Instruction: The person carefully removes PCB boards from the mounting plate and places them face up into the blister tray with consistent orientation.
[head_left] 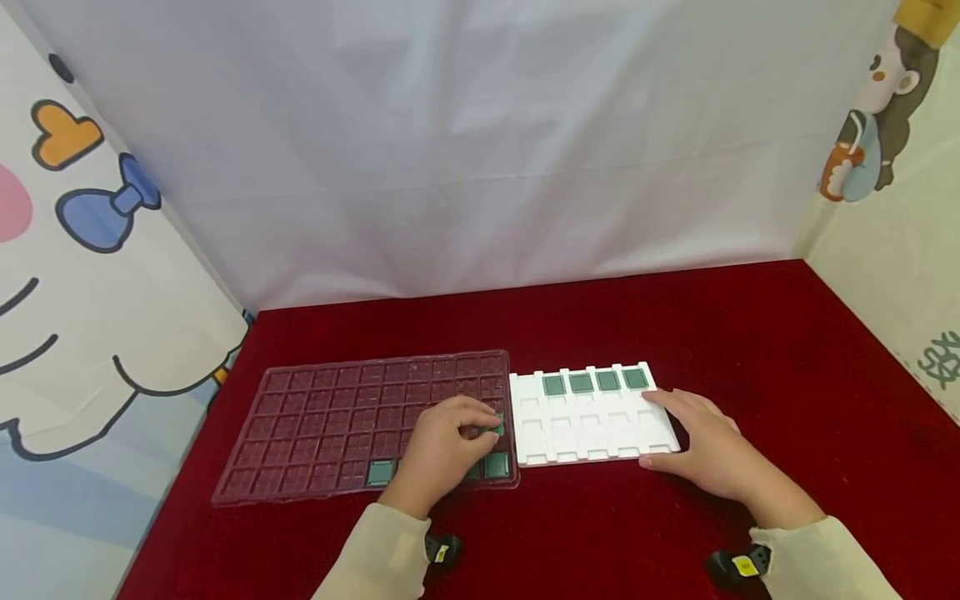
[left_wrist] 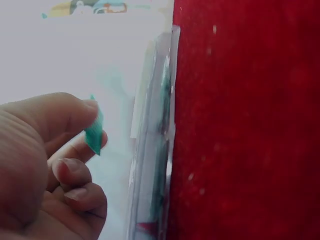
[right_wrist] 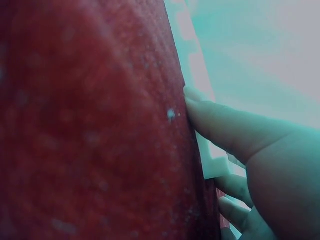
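My left hand (head_left: 438, 450) pinches a small green square chip (left_wrist: 93, 131) between thumb and forefinger, its other fingers curled below. This hand is over the right end of a clear plastic tray (head_left: 322, 417) divided into square pockets. Along that tray's front row lie green chips, one at the middle (head_left: 380, 472) and one in the right corner (head_left: 497, 465), with another partly hidden by the hand. My right hand (head_left: 701, 446) holds the right end of a white tray (head_left: 600, 427), thumb at its front corner. Several green chips (head_left: 581, 383) fill part of its back row.
The trays lie side by side on a red cloth-covered table (head_left: 585, 533). White curtain (head_left: 480, 167) hangs behind, with cartoon-printed cloths at left and right. A black wrist device (head_left: 442, 550) sits at each sleeve.
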